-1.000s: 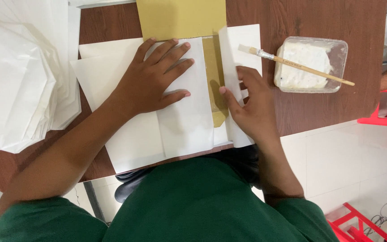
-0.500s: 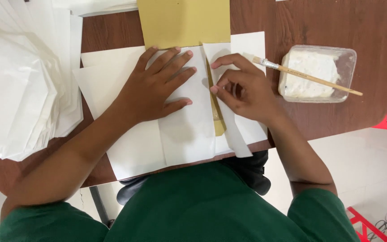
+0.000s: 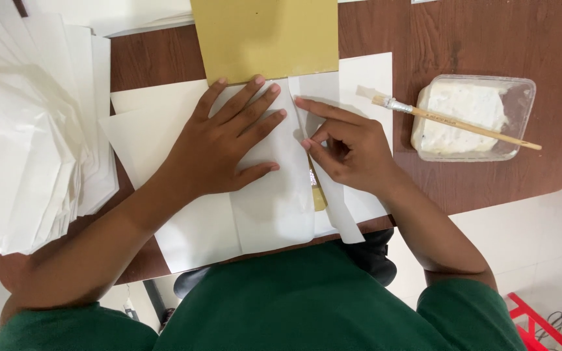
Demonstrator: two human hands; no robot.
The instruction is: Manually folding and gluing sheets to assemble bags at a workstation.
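The right hand's (image 3: 352, 153) forefinger lies stretched along the upper edge of a narrow white flap (image 3: 333, 201), its tip near the top of the fold; the other fingers are curled under, tips together and resting on the flap, pinching nothing that I can see. Just left of it, the left hand (image 3: 229, 146) is spread flat, fingers apart and pressing down, on the folded white sheet (image 3: 274, 208), fingertips touching the lower edge of the yellow card (image 3: 265, 36).

All places here are taken from that folded sheet. It lies at the near edge of the brown table (image 3: 476, 39), on top of more white sheets that stick out to its left and right. The flap runs down its right side, tilted a little, and a strip of yellow (part of a card underneath, it seems) shows in the gap between flap and sheet. The yellow card lies just beyond it. Well to the right stands a clear tub (image 3: 473, 117) of white paste, with a brush (image 3: 450, 120) laid across its rim, bristles pointing toward the sheet. Far to the left is a thick stack of white paper (image 3: 24, 136).

By my reading the wrap is partly made: the wide panel is folded over and held flat, and the side flap is turned in and being pressed. The flap's lower end looks loose and skewed, so smoothing remains. Whether paste is already under it cannot be told.
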